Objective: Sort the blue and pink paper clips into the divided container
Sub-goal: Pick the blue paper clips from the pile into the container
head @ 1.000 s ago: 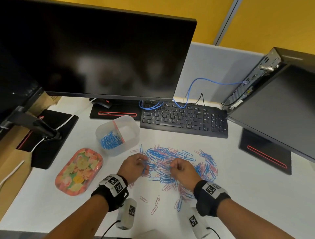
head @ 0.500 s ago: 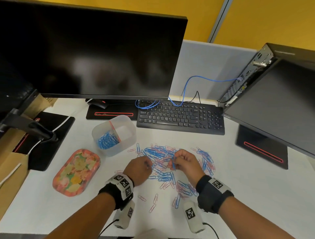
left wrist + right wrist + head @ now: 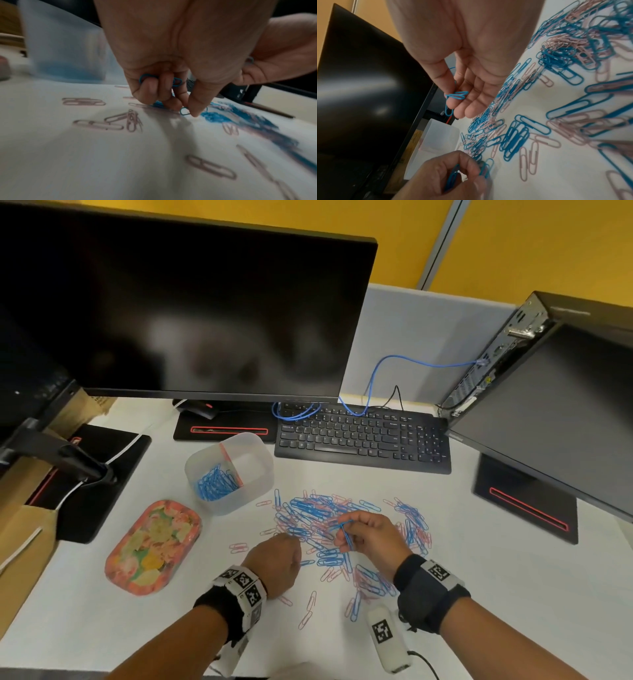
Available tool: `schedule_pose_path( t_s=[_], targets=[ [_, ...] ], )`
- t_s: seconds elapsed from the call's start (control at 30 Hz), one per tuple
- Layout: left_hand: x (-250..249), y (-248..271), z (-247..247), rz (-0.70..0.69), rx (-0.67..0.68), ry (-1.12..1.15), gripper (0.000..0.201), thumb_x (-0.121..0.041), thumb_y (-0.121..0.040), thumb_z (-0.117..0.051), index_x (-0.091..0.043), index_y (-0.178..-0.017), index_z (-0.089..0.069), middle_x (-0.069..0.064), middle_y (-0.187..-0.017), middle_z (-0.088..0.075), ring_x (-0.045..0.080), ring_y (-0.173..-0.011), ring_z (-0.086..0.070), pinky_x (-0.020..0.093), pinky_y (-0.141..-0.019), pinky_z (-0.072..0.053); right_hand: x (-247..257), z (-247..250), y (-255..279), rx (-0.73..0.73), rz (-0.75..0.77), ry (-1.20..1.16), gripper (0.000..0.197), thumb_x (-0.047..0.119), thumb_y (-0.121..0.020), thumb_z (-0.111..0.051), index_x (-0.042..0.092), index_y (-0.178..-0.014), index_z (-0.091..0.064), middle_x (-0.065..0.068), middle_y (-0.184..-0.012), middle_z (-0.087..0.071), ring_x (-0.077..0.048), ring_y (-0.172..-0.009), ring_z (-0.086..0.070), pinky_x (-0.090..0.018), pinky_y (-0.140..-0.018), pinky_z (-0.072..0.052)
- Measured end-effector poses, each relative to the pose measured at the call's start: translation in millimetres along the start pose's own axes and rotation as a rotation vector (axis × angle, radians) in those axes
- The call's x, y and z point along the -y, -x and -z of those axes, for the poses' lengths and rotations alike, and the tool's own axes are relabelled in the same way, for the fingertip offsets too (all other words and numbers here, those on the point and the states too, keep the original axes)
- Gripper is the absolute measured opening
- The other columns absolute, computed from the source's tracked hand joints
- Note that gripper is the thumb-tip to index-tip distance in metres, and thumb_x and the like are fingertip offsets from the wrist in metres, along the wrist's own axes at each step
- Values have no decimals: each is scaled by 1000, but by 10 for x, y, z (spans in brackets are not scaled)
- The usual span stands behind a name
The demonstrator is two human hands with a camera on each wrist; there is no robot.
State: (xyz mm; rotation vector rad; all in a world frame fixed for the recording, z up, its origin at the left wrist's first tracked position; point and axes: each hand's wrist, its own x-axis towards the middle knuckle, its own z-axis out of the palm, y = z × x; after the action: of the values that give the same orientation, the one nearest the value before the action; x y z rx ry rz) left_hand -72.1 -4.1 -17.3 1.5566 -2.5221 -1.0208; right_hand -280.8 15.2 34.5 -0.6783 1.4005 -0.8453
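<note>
A heap of blue and pink paper clips (image 3: 346, 529) spreads over the white desk (image 3: 513, 583). My left hand (image 3: 279, 556) is curled at the heap's left edge, holding blue clips (image 3: 148, 78) in its fingers and pinching another blue clip (image 3: 185, 111) on the desk. My right hand (image 3: 366, 534) is raised a little above the heap and pinches several blue clips (image 3: 453, 96) between thumb and fingers. The clear divided container (image 3: 233, 470) stands back left of the heap; blue clips (image 3: 215, 484) lie in its left compartment, and the right one looks empty.
A floral tray (image 3: 154, 546) lies left of my left hand. A black keyboard (image 3: 363, 436) sits behind the heap, under a large monitor (image 3: 191, 302). A second monitor (image 3: 565, 412) overhangs the desk's right side, its stand (image 3: 524, 505) below. Loose pink clips (image 3: 308, 607) lie near the wrists.
My right hand has lifted off the heap with blue clips in its fingers. My left hand has slid a little back toward me along the heap's left edge, still curled.
</note>
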Motion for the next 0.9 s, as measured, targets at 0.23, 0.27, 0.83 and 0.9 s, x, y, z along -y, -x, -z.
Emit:
schedule_pose_path(
  t_s=[0.23,0.27,0.83,0.9],
  targets=[
    [74,165,452,228,-260,668,16,-5,-81,-66,-19,-75,-65,-10,-71,-64,-5,-64,-55,11,-65,-40,130,-260,-132,60,-40,-117,16,-2,-91,-48,1,-85,-63,-18,-77,-66,-25,-65,-63,-34,-65,-54],
    [102,167,551,282,-297,811,14,-3,-83,-65,-16,-79,-65,-9,-70,-61,-1,-60,-53,14,-63,-40,174,-321,-159,77,-50,-149,16,-2,-92,-46,1,-87,-61,-20,-78,-67,-27,-65,-64,-35,-64,-55],
    [597,-81,1423,586,-561,1180,34,-20,-91,-57,-16,-125,-53,13,-114,-60,22,-93,-59,36,-85,-50,984,-1643,-708,185,-7,253,16,-1,-93,-47,8,-86,-58,-12,-72,-58,-20,-57,-58,-28,-53,-51],
    [590,-44,1416,563,-608,1182,35,-19,-91,-56,-17,-126,-52,13,-118,-60,22,-96,-60,33,-81,-48,1040,-1733,-757,188,9,289,15,-2,-92,-48,5,-93,-60,-12,-73,-59,-19,-57,-57,-30,-56,-53]
  ],
)
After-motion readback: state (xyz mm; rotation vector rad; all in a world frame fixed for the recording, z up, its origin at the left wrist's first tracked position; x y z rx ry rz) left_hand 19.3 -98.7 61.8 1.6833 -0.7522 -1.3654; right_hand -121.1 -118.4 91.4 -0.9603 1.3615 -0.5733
